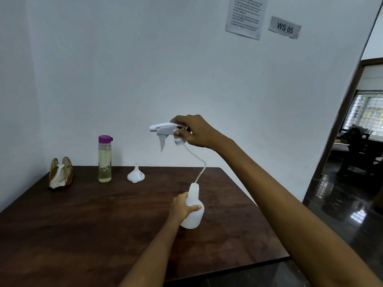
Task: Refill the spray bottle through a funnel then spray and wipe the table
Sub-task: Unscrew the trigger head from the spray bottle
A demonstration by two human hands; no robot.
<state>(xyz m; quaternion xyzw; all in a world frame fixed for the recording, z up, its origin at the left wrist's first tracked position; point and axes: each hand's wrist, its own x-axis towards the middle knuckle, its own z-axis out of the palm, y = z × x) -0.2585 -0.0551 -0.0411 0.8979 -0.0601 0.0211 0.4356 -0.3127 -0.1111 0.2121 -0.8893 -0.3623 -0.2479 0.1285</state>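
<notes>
From the head view, the left hand (pixel 182 206) wraps the white spray bottle (pixel 192 210) standing on the bench (pixel 83 220) to steady it, while the right hand (pixel 194 131) pinches the trigger head (pixel 165 131) high above — its dip tube (pixel 199 164) just leaving the neck. The funnel (pixel 136 175) and purple-capped refill bottle (pixel 105 159) wait near the bench's back edge — likely next.

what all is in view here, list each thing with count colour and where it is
spray bottle: 1, translucent white, upright on table, near centre
spray head: 1, white, lifted above bottle, tube end at neck
refill bottle: 1, clear, purple cap, back left
funnel: 1, white, upside down beside refill bottle
napkin holder: 1, brass, far left, white tissue inside
table: 1, dark brown
wall notices: 2, white, upper right
left hand: grips spray bottle
right hand: holds spray head
</notes>
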